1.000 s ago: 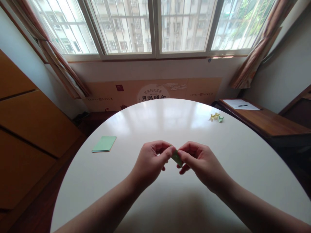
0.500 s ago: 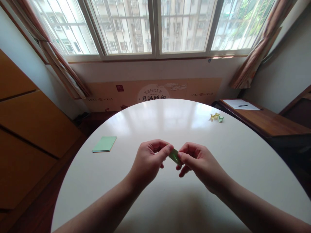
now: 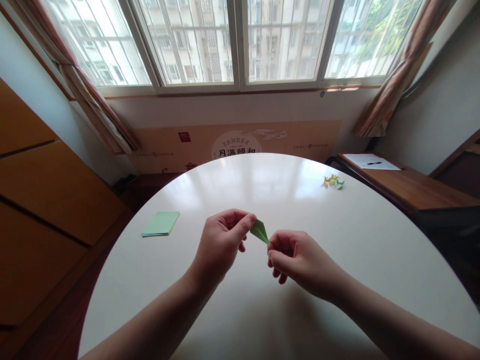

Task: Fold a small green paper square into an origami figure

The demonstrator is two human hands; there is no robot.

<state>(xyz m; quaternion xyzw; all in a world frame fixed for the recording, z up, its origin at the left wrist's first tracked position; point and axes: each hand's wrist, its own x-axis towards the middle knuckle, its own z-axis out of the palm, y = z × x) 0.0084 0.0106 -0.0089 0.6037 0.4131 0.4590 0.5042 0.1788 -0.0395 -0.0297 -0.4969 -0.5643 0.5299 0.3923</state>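
Observation:
A small piece of folded green paper [image 3: 259, 230] is held above the white table, between my two hands. My left hand [image 3: 227, 237] pinches its upper left end between thumb and fingers, which hide that end. Its narrow lower tip meets the fingertips of my right hand [image 3: 294, 257], closed in a pinch with the other fingers curled under. A crease runs along the paper towards this tip.
A stack of light green paper squares [image 3: 161, 223] lies on the white round table [image 3: 150, 295] at the left. Small folded yellow and green paper pieces [image 3: 332, 181] sit at the back right. Beyond the table, a wooden desk [image 3: 423, 187] holds a white sheet [image 3: 369, 161] and a pen [image 3: 374, 163].
My left hand has moved a little left and up with the green paper. My right hand has shifted down to the paper's lower tip, so more of the paper shows.

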